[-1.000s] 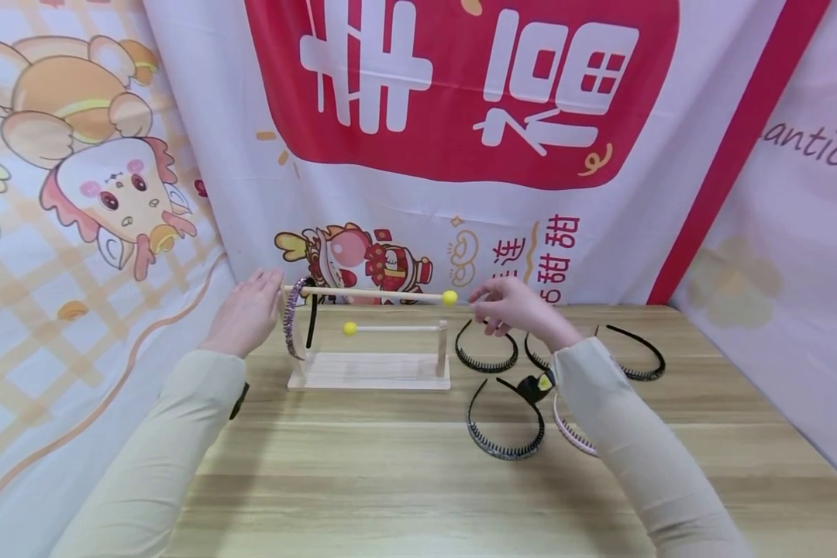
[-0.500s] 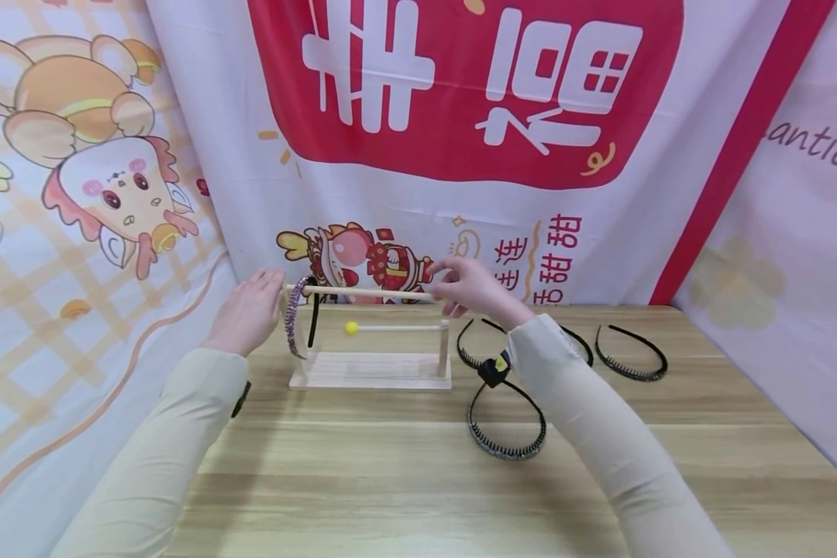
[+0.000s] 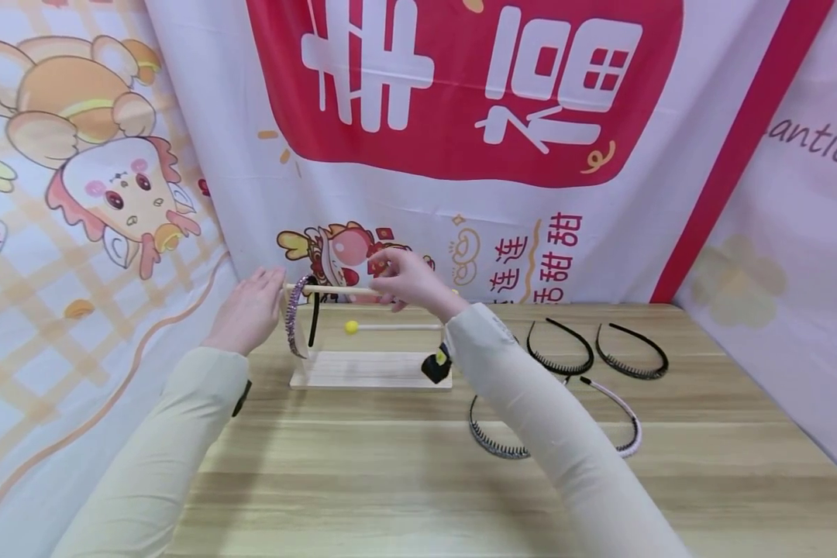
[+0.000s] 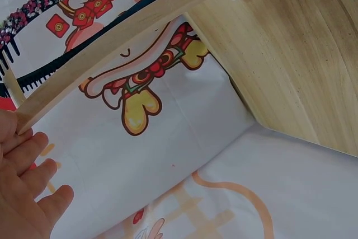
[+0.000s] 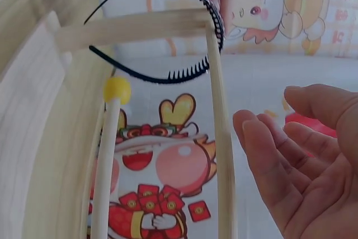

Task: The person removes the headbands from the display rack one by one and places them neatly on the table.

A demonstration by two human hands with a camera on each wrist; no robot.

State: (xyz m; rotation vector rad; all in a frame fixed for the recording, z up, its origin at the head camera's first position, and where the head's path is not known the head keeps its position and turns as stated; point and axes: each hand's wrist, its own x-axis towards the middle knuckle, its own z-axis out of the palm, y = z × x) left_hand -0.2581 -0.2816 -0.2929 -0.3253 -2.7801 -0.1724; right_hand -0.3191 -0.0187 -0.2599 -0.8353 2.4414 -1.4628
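A pale wooden headband rack [image 3: 363, 370] stands at the table's back left. Over the left end of its upper rod [image 3: 342, 291] hangs a glittery purple headband [image 3: 292, 322] with black comb teeth. My left hand [image 3: 246, 314] rests against the top of the left post, fingers mostly straight; its fingertips touch the post end [image 4: 33, 118] in the left wrist view. My right hand [image 3: 415, 280] is beside the upper rod, holding nothing. The right wrist view shows its fingers [image 5: 260, 158] loosely bent and apart from the rod. The rod's right end is hidden behind that hand.
The rack's lower rod ends in a yellow ball [image 3: 351, 327]. On the table's right lie two black headbands [image 3: 560, 366] [image 3: 635, 373], a grey glittery headband [image 3: 491, 447] and a pink headband [image 3: 635, 434]. Printed cloth [image 3: 418, 170] hangs behind the table.
My right hand has moved left along the upper rod from beyond its yellow ball end, which it now covers. The left hand and the purple headband have stayed in place.
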